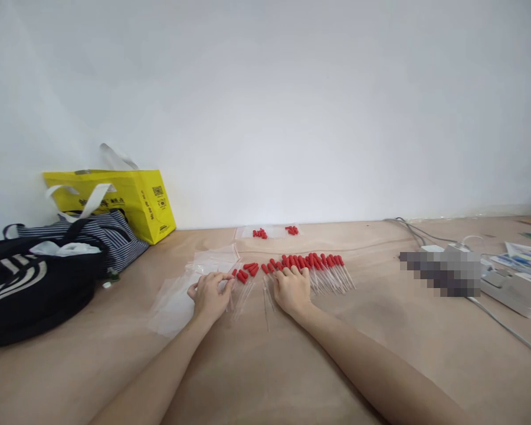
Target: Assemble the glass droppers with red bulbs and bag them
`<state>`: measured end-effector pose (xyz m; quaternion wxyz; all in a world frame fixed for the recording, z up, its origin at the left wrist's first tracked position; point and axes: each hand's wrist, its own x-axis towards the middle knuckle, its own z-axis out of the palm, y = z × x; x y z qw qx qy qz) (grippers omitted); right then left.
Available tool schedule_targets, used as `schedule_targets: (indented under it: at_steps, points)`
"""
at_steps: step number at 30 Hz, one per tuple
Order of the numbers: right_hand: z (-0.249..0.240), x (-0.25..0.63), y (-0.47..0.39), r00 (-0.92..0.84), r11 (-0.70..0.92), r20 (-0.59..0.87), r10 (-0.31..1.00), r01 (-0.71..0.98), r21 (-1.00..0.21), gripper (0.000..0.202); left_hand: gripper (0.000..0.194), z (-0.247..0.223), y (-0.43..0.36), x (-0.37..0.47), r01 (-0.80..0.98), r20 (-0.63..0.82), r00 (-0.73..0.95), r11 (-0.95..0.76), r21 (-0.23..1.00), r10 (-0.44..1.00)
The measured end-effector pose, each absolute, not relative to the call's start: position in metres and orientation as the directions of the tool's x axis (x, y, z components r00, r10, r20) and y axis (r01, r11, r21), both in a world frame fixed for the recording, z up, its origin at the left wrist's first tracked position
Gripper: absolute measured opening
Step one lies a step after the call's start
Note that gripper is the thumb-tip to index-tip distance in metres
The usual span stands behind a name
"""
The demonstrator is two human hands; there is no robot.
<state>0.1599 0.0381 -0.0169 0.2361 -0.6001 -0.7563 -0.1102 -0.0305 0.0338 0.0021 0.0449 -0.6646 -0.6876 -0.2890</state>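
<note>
My left hand [211, 297] has its thumb and forefinger closed at a red rubber bulb [234, 273]. Just past those fingertips lie several loose red bulbs [250, 269]. Thin clear glass tubes [243, 300] rest between my hands. My right hand [292, 289] is curled down at the left part of a row of glass droppers with red bulbs [321, 261]; its fingertips are hidden, and what they grip cannot be made out. Clear plastic bags [174, 301] lie spread out under and left of my left hand.
Near the wall, a clear zip bag [274, 231] lies with small groups of red bulbs at it. At left stand a yellow bag [110, 195], a striped bag [119, 242] and a black bag [39, 295]. A power strip [515, 292] with cables lies at right.
</note>
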Motion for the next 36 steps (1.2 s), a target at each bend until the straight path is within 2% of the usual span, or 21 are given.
schedule_targets:
  at_steps: [7,12,22,26,31,36]
  points:
    - [-0.010,0.157,0.029,-0.117,0.234,0.475,0.872,0.952,-0.196,0.020,0.014,0.002,0.034,-0.031,0.952,0.440,-0.118,-0.024,0.304,0.890]
    - [-0.004,0.148,0.019,-0.115,0.224,0.393,0.912,0.944,-0.243,0.024,0.015,-0.001,0.035,-0.031,0.968,0.446,-0.096,-0.022,0.251,0.890]
    - [0.003,0.130,0.019,-0.173,0.211,0.251,0.952,0.968,-0.137,0.023,0.016,-0.002,0.041,-0.028,0.981,0.414,-0.020,-0.061,0.183,0.910]
    - [-0.002,0.129,0.019,-0.183,0.234,0.320,0.930,0.964,-0.128,0.023,0.016,-0.001,0.044,-0.028,0.980,0.406,0.001,-0.083,0.183,0.914]
    - [-0.011,0.145,0.014,-0.163,0.279,0.459,0.873,0.939,-0.199,0.021,0.009,0.000,0.045,-0.029,0.974,0.389,0.028,-0.112,0.195,0.921]
    - [-0.022,0.176,0.004,-0.205,0.402,0.552,0.808,0.877,-0.263,0.016,0.006,-0.002,0.048,-0.030,0.967,0.395,0.004,-0.103,0.232,0.919]
